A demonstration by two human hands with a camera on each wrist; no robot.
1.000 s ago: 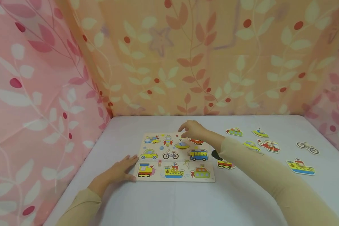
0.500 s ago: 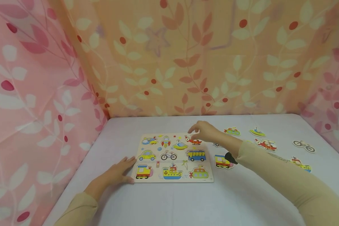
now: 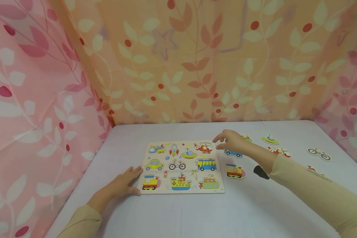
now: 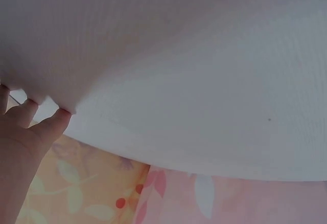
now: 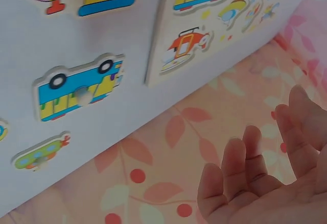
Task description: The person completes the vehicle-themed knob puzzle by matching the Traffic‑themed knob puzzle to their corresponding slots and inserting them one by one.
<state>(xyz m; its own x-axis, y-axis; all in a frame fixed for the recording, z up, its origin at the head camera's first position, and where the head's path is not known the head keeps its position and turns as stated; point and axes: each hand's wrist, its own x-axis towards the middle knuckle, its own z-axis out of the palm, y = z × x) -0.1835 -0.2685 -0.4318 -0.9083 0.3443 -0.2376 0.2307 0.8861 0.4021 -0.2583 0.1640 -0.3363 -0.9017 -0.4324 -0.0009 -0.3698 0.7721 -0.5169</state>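
My left hand [image 3: 126,181] rests at the left edge of a wooden puzzle board [image 3: 184,172], thumb by its lower left corner. The board bears vehicle pictures: airplane, rocket, flying saucer, helicopter, car, bicycle, bus, train, ship and submarine. Just past the board's upper right corner, my right hand [image 3: 230,141] is raised with nothing held; the right wrist view shows its fingers [image 5: 235,165] loosely bent and apart. Nearest below it lies the loose bus piece [image 5: 82,91], knob up. The loose train piece [image 3: 235,171] lies right of the board. In the left wrist view, fingertips [image 4: 62,113] show.
More loose knobbed pieces lie on the white table: a flying saucer [image 3: 270,139], a bicycle [image 3: 319,154], a submarine [image 5: 40,155], a helicopter [image 3: 281,152] partly behind my right arm, and a mostly covered ship [image 3: 313,170]. Patterned curtains [image 3: 178,59] stand at the back and sides.
My right hand has moved right, from over the board's top row to beyond its right edge, uncovering the helicopter picture and the train and bus pieces. My left hand stays at the board's edge.
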